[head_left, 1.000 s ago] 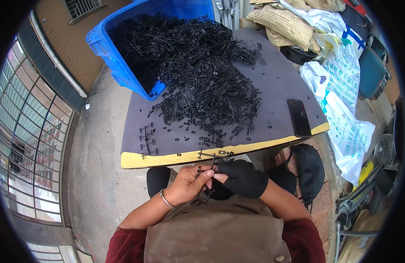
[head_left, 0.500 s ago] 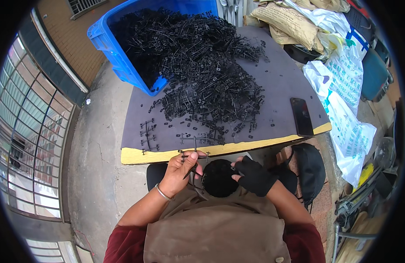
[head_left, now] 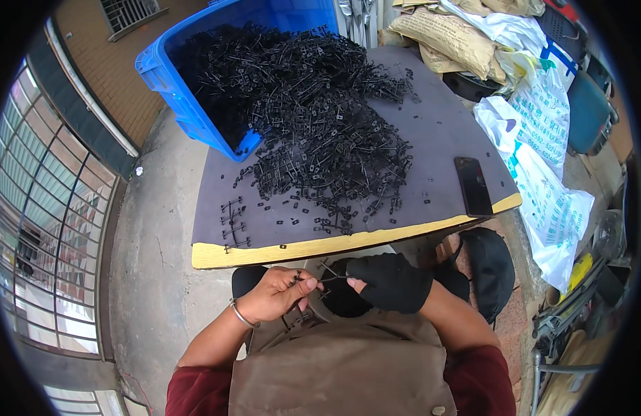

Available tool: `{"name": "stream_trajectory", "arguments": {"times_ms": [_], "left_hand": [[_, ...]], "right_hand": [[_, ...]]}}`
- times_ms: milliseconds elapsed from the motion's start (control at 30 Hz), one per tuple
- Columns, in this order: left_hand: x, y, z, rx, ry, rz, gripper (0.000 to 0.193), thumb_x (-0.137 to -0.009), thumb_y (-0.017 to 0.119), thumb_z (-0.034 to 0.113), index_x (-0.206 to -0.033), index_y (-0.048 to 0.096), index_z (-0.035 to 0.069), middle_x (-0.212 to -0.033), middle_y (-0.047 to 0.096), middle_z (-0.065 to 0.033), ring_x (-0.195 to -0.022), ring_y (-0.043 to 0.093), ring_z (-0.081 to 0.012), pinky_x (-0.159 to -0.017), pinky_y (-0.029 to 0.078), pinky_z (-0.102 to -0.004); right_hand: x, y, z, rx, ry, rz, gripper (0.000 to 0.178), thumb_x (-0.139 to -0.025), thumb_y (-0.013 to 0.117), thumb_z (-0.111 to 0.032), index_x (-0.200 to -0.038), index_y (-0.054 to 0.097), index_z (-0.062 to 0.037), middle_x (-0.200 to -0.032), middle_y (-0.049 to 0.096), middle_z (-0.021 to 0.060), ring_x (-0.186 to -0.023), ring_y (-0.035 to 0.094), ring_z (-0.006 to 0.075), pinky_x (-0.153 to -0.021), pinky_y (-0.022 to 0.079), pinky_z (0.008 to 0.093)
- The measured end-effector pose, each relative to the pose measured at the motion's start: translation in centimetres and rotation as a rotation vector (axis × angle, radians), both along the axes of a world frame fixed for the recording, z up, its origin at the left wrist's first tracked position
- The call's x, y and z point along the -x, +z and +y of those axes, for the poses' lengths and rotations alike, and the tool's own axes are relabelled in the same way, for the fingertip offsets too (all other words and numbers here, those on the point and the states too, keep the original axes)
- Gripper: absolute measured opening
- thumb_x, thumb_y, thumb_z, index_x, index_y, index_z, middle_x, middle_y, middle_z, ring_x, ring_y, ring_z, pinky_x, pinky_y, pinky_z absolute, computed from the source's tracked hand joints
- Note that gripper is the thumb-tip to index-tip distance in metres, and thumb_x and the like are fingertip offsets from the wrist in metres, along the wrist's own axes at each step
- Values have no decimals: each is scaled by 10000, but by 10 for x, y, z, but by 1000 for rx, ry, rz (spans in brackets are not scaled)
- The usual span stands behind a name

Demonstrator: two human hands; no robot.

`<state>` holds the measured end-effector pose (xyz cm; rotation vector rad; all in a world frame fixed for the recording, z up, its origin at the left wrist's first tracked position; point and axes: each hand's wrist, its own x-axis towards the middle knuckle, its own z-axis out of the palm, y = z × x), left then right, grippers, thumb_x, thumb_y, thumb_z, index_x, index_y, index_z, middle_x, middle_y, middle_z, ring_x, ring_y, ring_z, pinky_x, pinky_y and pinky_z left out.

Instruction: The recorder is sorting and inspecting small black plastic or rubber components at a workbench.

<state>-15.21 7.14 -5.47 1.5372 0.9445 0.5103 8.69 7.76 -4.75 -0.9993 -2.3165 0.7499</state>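
Lying left of centre on the grey tabletop [head_left: 431, 152], near its yellow front edge, a loose dark frame [head_left: 233, 225] could be swept off, in my judgement, if a sleeve or wrist brushed it. At the lower centre, the bare left hand [head_left: 273, 296] pinches a black branched piece [head_left: 329, 279] between thumb and fingers. The piece spans the gap to the right hand [head_left: 395, 283], whose black glove leaves the thumb tip bare; that hand appears to grip the other end, though the glove hides part of its hold. Uneven pulling or twisting between the two could snap a thin stem in the wrong spot, and a small tab coming loose might drop outside the pale container [head_left: 319, 309] below, since the hands lie partly beyond its rim. At the right of the frame, the phone [head_left: 473, 187] rests close to the tabletop's edge, where a knock could tip it over.

As for looks, the black branched piece is slim and matte, seemingly plastic. Its left part hangs below the left hand with short crossbars; toward the right it thins to a few bare stems. Finer detail is too small to tell. The heap [head_left: 327, 132] at upper centre seems to be made of similar parts.
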Motion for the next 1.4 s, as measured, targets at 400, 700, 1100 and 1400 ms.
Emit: {"name": "stream_trajectory", "arguments": {"times_ms": [400,700,1100,1400], "left_hand": [[45,-7,23,19,302,-186,306,-930,482,281,-910,620,8,-593,555,-11,-526,484,-58,-498,392,-196],[79,-24,64,-405,447,423,240,-826,631,218,-933,571,12,-626,548,-41,-534,476,-118,-522,412,-263],[79,-17,111,-1045,817,894,509,-657,748,172,-1095,519,48,-1073,527,-151,-981,519,-314,-840,447,-391],[-24,-4,93,-923,-95,161,552,-691,740,123,-1194,518,69,-1169,529,-130,-1077,513,-269,-893,423,-345]], "right_hand": [[-33,-21,-12,402,-73,186,174,-867,491,-170,-904,548,-10,-858,588,138,-802,566,276,-705,443,346],[-5,-38,30,-153,-297,-169,186,-756,585,-206,-853,547,-51,-807,533,138,-723,561,319,-622,455,419],[23,-61,60,-165,-397,270,170,-829,552,-182,-890,555,-24,-776,525,93,-709,535,209,-654,439,328],[8,-18,47,744,-57,683,240,-924,442,-209,-854,521,6,-701,473,25,-593,435,91,-583,403,251]]}}
